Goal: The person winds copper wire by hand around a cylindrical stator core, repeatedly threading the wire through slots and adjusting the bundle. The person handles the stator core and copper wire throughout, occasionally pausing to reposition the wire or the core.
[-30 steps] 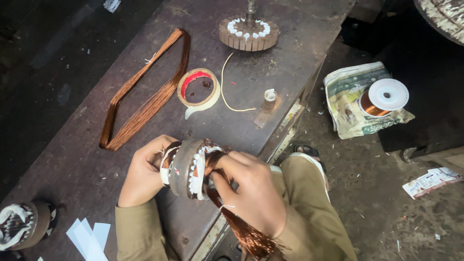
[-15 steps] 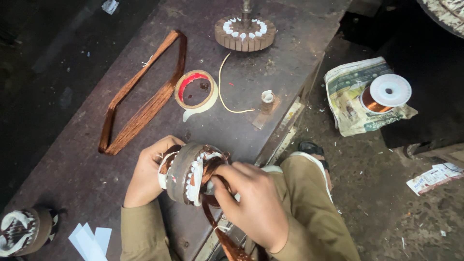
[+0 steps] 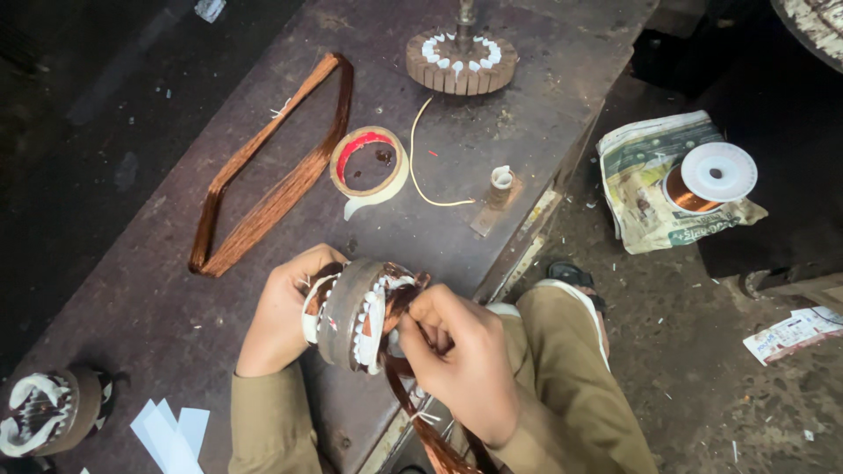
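**Asha:** Dark, scuffed workbench (image 3: 158, 290) under everything, and a gritty floor off to the right. What's nearest?

**Ben:** Both hands, low in the frame, on a ring-shaped motor stator (image 3: 351, 312). It stands on edge just above the bench's near end, slotted face turned to the right. I'd say that is so the slots face the working hand.

**Asha:** And the grip?

**Ben:** The left hand (image 3: 279, 312) cups the stator's outer side, fingers curled around it as a brace. The right hand (image 3: 461, 355) has its fingertips pinched close together on a copper wire bundle (image 3: 420, 426), pressing it into the stator's face. The rest of the bundle trails down past the knee (out of frame at the bottom).

**Asha:** Left corner?

**Ben:** A second stator (image 3: 44, 412) already wound, with white paper strips (image 3: 167, 434) just beside it.

**Asha:** Farther up the bench?

**Ben:** A long loop of copper coil (image 3: 263, 184) laid flat, well apart from the hands. Next to it sits a roll of tape (image 3: 369, 162) with a loose tail, then a yellowish strand of cord (image 3: 421, 175) and a small white-capped piece (image 3: 500, 180) near the edge.

**Asha:** Farthest?

**Ben:** A round toothed core (image 3: 461, 61) on a spindle. Off the bench, a copper wire spool (image 3: 707, 180) rests on folded newspaper (image 3: 650, 175), probably to keep it out of the dirt.
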